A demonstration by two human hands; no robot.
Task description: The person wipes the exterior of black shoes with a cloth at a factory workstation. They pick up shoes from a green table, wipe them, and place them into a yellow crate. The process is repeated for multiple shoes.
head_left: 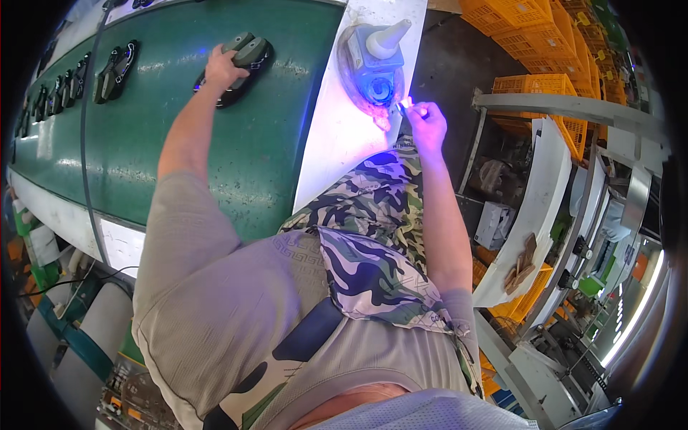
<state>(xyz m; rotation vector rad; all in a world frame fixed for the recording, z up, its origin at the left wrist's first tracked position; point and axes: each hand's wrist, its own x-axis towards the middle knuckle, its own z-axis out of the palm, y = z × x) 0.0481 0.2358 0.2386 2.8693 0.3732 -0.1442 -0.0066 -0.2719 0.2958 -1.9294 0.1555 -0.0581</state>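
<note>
A camouflage apron (pixel 373 215) is covering the person's lap nearest the camera. Beyond it, the right hand (pixel 426 120) is pinching a small glowing tool (pixel 408 106) between closed fingertips, its tip touching the base of a grey-blue dispenser (pixel 373 68) standing on the white counter (pixel 333 136). Farther out, the left hand (pixel 223 69) is clasping a dark shoe part (pixel 240 63) lying on the green conveyor belt (pixel 172 107), fingers curled over its near edge.
</note>
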